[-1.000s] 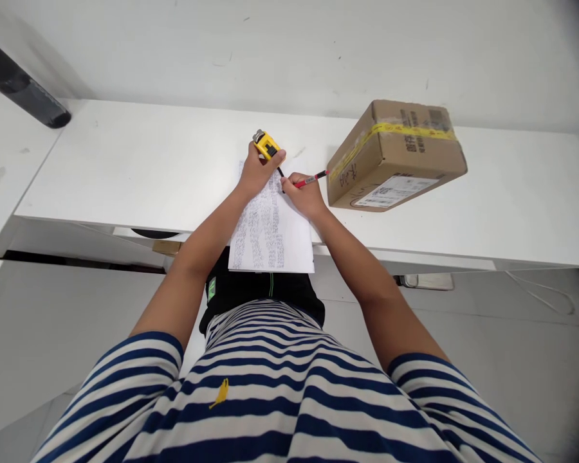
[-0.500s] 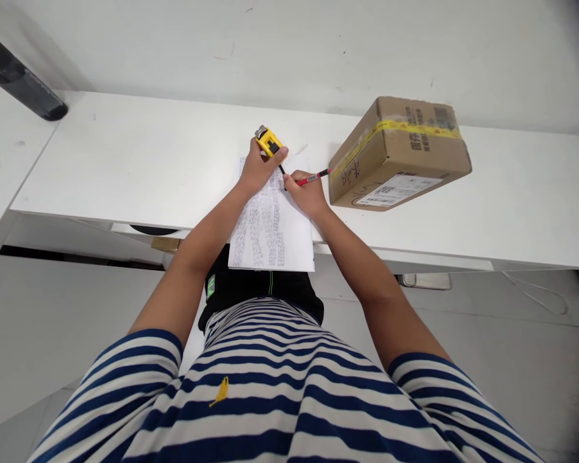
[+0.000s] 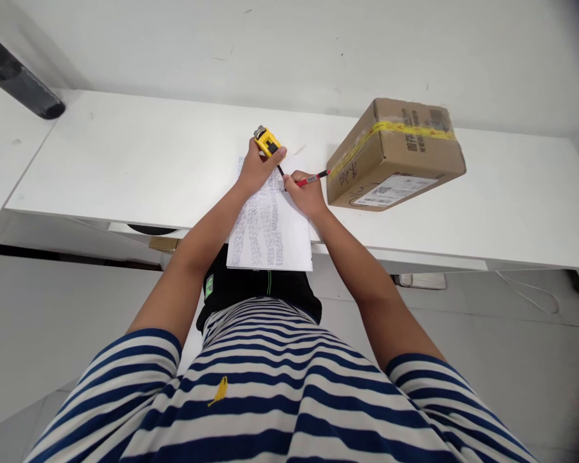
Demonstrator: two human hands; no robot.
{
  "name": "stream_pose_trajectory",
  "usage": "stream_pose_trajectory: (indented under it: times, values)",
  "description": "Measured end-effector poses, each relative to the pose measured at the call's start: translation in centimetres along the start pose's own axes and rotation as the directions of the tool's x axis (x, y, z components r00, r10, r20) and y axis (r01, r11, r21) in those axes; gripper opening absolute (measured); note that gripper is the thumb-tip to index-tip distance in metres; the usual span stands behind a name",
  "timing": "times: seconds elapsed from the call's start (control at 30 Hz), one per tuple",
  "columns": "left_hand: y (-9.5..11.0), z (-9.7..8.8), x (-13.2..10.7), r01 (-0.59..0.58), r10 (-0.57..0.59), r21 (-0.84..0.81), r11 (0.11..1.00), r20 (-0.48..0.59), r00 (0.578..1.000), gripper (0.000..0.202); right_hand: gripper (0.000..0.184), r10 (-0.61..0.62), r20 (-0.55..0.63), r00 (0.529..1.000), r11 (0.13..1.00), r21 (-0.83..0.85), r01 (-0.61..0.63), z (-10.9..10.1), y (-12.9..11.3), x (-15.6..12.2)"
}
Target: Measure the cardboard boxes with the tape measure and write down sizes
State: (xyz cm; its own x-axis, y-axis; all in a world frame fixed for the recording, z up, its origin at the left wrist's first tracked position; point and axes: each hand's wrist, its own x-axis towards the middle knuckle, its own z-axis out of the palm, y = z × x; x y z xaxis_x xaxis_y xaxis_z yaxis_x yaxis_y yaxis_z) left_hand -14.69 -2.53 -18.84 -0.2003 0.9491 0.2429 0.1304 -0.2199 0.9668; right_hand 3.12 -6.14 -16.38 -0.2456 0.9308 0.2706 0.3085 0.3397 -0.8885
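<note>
My left hand (image 3: 258, 168) is closed around a yellow and black tape measure (image 3: 269, 141), its thumb along the near side of the case. In my right hand (image 3: 303, 193) is a red pen (image 3: 312, 179) with a black end, gripped as for writing, its other end pointing right toward the box. Both hands rest over a white sheet of paper (image 3: 296, 238) covered in columns of blue handwriting. A short dark strip shows between the tape measure and my right fingertips; I cannot tell what it is. The paper overhangs the desk's front edge.
A taped cardboard box (image 3: 390, 154) with a shipping label stands just right of my right hand. The white desk (image 3: 125, 161) runs along a wall. A dark post (image 3: 24, 77) is at the far left. A pale flat object (image 3: 422, 281) lies below the desk.
The whole view has shifted very slightly. Both hands keep their hold on the tape measure and the pen, with almost no movement over the paper.
</note>
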Motion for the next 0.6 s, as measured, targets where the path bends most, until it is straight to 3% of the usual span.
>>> stream_pose_trajectory:
  times: [0.17,0.6]
  values:
    - [-0.1,-0.1,0.0,-0.009,0.009,0.01,1.0,0.019,1.0,0.073,0.046,0.037,0.044,0.998,0.999,0.024,-0.038,0.0,-0.2,0.0]
    - [1.5,-0.3,-0.8,0.055,-0.055,0.001,0.999,0.008,0.998,0.074,0.052,0.048,0.0,0.999,0.999,-0.013,-0.048,-0.1,-0.7,-0.2]
